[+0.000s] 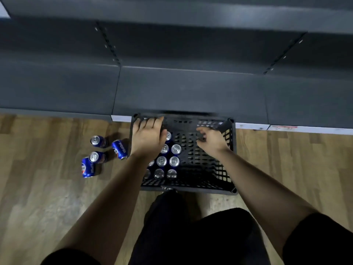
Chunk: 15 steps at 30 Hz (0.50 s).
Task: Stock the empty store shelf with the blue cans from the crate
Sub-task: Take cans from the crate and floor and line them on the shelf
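Note:
A black plastic crate [225, 175] stands on the floor against the front edge of the empty dark grey shelf [191, 88]. Several blue cans [161, 161] stand upright in its left half, silver tops up; its right half is bare. My left hand [148, 136] hovers palm down over the crate's far left corner, fingers stretched toward the rim, covering some cans. My right hand [210, 139] is inside the crate near the far right wall, fingers loosely curled with nothing in them.
Several blue cans are on the wooden floor left of the crate: two upright [97, 140], two lying on their sides [120, 149]. White price strips [252, 126] run along the shelf edge. My dark-clad legs [191, 236] are just behind the crate.

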{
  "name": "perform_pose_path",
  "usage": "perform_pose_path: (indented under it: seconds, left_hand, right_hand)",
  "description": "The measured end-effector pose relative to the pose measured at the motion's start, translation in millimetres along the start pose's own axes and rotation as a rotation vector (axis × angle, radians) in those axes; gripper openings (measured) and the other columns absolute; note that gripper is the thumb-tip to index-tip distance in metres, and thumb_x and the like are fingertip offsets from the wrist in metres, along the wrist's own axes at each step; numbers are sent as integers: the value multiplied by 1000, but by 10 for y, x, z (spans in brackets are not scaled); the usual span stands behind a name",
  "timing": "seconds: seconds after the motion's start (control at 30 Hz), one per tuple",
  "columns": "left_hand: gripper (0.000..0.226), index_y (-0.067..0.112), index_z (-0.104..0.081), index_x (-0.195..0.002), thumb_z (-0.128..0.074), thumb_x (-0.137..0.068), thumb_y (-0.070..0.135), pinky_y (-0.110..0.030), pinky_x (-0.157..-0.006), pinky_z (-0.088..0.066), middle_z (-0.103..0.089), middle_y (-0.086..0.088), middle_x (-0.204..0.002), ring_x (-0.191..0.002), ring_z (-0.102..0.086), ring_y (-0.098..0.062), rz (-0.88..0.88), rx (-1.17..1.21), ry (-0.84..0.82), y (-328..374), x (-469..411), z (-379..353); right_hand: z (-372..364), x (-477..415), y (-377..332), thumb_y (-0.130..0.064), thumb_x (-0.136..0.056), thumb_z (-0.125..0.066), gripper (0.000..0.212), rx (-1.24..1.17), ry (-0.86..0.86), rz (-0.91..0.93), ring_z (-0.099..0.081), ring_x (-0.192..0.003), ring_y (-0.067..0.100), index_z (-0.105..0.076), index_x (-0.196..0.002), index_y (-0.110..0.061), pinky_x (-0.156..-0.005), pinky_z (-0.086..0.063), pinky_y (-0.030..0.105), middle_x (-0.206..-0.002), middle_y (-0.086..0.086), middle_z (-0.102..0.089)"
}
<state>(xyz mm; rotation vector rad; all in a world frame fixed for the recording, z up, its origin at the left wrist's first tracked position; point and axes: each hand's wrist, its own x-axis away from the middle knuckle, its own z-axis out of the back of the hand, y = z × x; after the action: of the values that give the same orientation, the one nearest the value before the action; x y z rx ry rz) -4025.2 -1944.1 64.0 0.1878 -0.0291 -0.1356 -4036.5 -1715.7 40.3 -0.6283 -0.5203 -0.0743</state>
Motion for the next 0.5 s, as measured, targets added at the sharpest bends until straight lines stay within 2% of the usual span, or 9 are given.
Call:
perform_pose_path:
  seconds: [0.17,0.27,0.37,0.5]
  left_hand:
    - [45,11,-55,-126,-37,-92,35,-50,-105,-30,-65,-10,-113,-107,-57,-31,30,19,-20,-225,75,-943]
    - [44,10,-54,-127,-39,-93,33,-49,-106,-29,-64,-10,-117,-110,-57,-30,29,33,-44,-343,115,-1480]
    - [45,10,-54,-127,-40,-91,34,-48,-107,-29,-63,-10,-120,-114,-56,-30,24,31,-48,-415,135,-1866]
    - [40,11,-51,-129,-48,-94,30,-49,-106,-27,-61,-11,-123,-115,-54,-32,27,25,-51,-511,157,-2221]
  right_hand:
    - [-689,-454,488,-16,-86,-65,52,29,-38,-4,-66,-93,23,-52,-137,-18,-82,-50,26,-113,8,-69]
    - [-1093,-709,787,-17,-86,-65,54,36,-55,-3,-65,-97,22,-51,-138,-19,-84,-52,29,-114,8,-69]
    - [-1424,-922,1040,-18,-86,-65,56,36,-72,-6,-64,-101,22,-50,-139,-20,-83,-51,29,-118,8,-67]
    - [-1786,-1109,1255,-25,-87,-69,57,0,-87,-22,-64,-95,22,-50,-140,-19,-79,-51,30,-115,9,-68]
